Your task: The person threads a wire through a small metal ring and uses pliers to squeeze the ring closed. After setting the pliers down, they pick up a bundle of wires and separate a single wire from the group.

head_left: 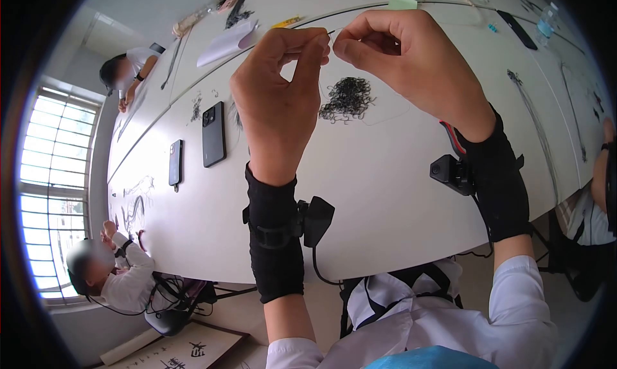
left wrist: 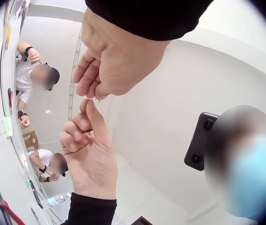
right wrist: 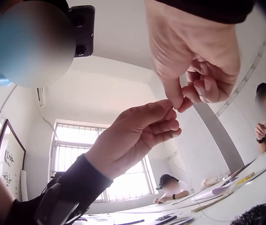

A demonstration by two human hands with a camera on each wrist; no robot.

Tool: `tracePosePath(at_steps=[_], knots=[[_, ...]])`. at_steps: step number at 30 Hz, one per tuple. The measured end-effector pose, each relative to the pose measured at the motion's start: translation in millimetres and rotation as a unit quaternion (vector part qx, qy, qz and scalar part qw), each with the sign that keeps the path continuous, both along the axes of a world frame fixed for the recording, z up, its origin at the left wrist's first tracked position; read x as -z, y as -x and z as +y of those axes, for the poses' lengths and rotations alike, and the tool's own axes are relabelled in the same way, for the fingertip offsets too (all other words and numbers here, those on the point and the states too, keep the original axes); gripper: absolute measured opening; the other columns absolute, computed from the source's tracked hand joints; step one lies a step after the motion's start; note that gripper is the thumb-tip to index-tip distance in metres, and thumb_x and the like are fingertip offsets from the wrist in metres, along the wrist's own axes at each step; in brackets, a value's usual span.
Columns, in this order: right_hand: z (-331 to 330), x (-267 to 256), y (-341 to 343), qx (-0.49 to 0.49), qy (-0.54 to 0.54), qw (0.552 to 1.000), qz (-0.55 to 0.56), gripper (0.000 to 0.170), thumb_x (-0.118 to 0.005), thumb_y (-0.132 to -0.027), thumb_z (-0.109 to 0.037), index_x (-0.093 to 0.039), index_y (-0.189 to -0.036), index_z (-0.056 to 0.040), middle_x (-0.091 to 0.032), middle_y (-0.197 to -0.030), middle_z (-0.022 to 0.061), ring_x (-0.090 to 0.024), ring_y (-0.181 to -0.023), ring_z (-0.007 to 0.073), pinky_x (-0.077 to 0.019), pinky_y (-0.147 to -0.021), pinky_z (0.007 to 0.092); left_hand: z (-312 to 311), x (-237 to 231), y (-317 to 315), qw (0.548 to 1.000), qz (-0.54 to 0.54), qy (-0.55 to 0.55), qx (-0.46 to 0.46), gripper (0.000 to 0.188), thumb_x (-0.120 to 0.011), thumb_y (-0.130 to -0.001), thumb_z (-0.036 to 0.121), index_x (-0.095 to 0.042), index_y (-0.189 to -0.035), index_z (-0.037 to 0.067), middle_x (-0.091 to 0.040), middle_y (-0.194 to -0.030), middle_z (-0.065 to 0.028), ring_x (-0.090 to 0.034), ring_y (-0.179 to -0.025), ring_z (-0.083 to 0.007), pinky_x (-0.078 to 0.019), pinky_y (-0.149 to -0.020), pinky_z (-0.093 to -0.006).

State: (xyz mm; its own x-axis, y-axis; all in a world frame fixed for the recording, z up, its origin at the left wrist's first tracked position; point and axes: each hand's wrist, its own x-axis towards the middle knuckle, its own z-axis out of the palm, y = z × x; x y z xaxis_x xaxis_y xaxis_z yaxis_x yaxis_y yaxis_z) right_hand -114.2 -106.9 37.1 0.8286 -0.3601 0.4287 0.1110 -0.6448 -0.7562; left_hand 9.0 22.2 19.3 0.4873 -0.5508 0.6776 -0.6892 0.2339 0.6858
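Observation:
My left hand [head_left: 279, 89] pinches a thin dark wire-like piece [head_left: 331, 32] between thumb and forefinger, its tip just showing. Close beside it, my right hand [head_left: 411, 57] has its thumb and forefinger pressed together on a very fine pale thread, mostly hidden by the fingers. In the left wrist view the fingertips of the left hand [left wrist: 123, 61] and the right hand [left wrist: 93, 161] almost meet. Below them on the table lies a pile of small black curled pieces [head_left: 348, 99], with a fine strand trailing from it.
Two phones, a larger one [head_left: 214, 134] and a smaller one [head_left: 175, 162], lie on the white table [head_left: 360, 202] at left. Red-handled pliers [left wrist: 7, 211] rest near my right wrist. A water bottle [head_left: 547, 23] stands at the back right. Other people sit around the table.

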Motion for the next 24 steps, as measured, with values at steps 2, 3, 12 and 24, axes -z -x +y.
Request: tracePosePath(at_steps=[2,3,12,24], knots=[[9,-5,5,0.034,0.032,0.999,0.004,0.021,-0.068,-0.096,-0.023,-0.071,-0.099,-0.0025,-0.058,-0.071,-0.0028,-0.048,-0.063,0.0050,-0.0386,-0.059,0.0212,0,1,-3,0.999,-0.032,-0.011,-0.007,0.011,-0.067,-0.094,0.003,-0.068,-0.099,-0.007,-0.072,-0.087,-0.0097,-0.069,-0.080,-0.0131,-0.0546,-0.078,-0.0247],[9,-9,7,0.041,0.047,0.998,0.002,0.021,-0.068,-0.096,-0.023,-0.071,-0.099,-0.0027,-0.058,-0.071,-0.0025,-0.048,-0.063,0.0048,-0.0385,-0.059,0.0212,0,2,-3,0.999,-0.048,-0.017,-0.011,0.011,-0.067,-0.094,0.003,-0.068,-0.099,-0.007,-0.072,-0.087,-0.0096,-0.069,-0.080,-0.0130,-0.0545,-0.078,-0.0246],[-23,6,-3,-0.015,0.019,0.997,-0.074,0.025,-0.066,-0.096,-0.029,-0.072,-0.099,-0.0047,-0.059,-0.072,-0.0041,-0.046,-0.062,0.0027,-0.0350,-0.056,0.0203,-4,2,4,0.998,-0.060,-0.015,0.007,0.005,-0.071,-0.088,0.003,-0.069,-0.090,-0.002,-0.071,-0.076,-0.0091,-0.069,-0.072,-0.0161,-0.0529,-0.071,-0.0263],[-15,13,-11,-0.039,-0.085,0.995,-0.023,0.027,-0.068,-0.094,-0.029,-0.072,-0.103,-0.0042,-0.062,-0.073,-0.0025,-0.053,-0.065,0.0036,-0.0356,-0.055,0.0192,-2,1,1,0.999,-0.036,0.013,-0.018,0.012,-0.069,-0.092,0.002,-0.068,-0.101,-0.006,-0.072,-0.087,-0.0104,-0.070,-0.081,-0.0140,-0.0553,-0.080,-0.0250]])
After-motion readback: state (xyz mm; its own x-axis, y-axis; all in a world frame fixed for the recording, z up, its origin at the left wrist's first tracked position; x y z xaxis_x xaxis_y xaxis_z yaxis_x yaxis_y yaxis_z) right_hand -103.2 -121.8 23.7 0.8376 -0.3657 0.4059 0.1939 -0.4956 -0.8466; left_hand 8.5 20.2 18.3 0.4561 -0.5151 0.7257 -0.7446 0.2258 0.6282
